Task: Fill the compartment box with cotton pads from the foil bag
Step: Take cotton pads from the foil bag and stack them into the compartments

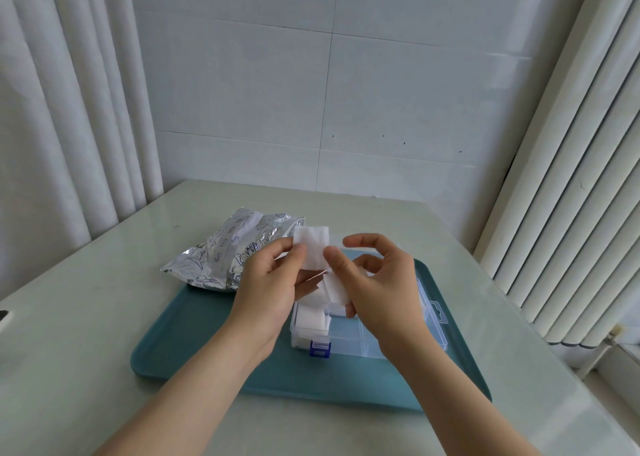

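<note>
Pale pleated curtains (69, 109) hang beside a glossy stone table (86, 317). On it a crinkled foil bag (221, 255) lies with one end on a smooth teal tray (194, 334). Left hand (273, 289) pinches a soft square white pad (313, 248) between thumb and fingers, above the tray. Right hand (377, 293), fingers curled, thumbs that pad's edge and grips a second pad (335, 289) below. Beneath them a clear plastic box (349, 338) with a blue latch (320, 348) sits on the tray, pads stacked in its left compartment. Ribbed blinds (571, 178) stand at the right.
</note>
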